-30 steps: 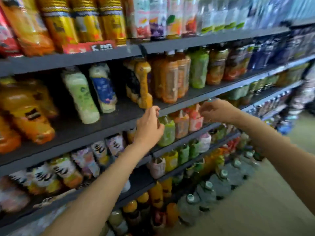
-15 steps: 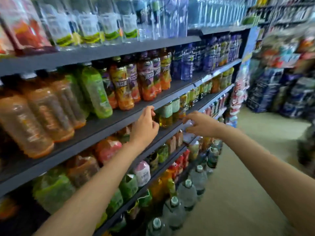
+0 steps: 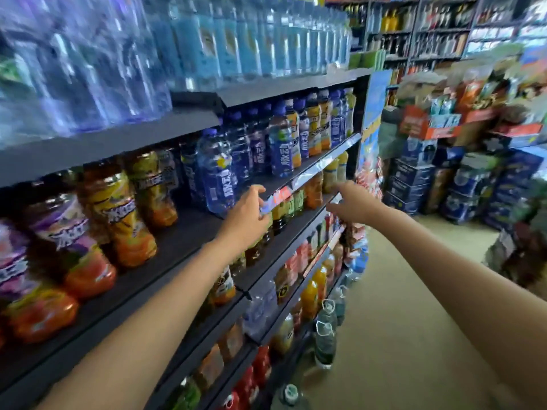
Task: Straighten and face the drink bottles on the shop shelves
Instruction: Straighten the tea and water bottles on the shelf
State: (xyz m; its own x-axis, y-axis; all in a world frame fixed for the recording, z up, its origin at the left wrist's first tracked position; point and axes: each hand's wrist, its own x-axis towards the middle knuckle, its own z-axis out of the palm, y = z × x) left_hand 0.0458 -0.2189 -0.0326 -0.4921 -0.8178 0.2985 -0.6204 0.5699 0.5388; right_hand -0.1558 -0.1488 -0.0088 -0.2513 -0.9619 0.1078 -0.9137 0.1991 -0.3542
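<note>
The left hand (image 3: 248,216) hovers at the front edge of the middle shelf (image 3: 189,241), its fingers loosely curled and apart, holding nothing; it sits just beside the base of a blue bottle (image 3: 217,176) that stands nearest that edge, but I cannot tell whether a fingertip touches it. The right hand (image 3: 352,202) reaches toward the front edge of the shelf below, fingers spread and relaxed, also empty, near the amber bottles (image 3: 313,189) at the far end of that row.

Judging by how the stock lies, the work is well short of done. The blue bottles (image 3: 281,149) further along the middle shelf stand upright with labels mostly turned outward (they look faced already), while the one by the left hand stands forward of its neighbours and seems the likely next to be set. The orange and purple juice bottles (image 3: 118,214) toward the near end of the same shelf lean and sit at uneven depths, though motion blur makes that hard to read. The water bottles (image 3: 236,39) on the top shelf look orderly. The lower shelves hold mixed bottles (image 3: 309,297) too blurred to judge, so they probably remain to be checked.
</note>
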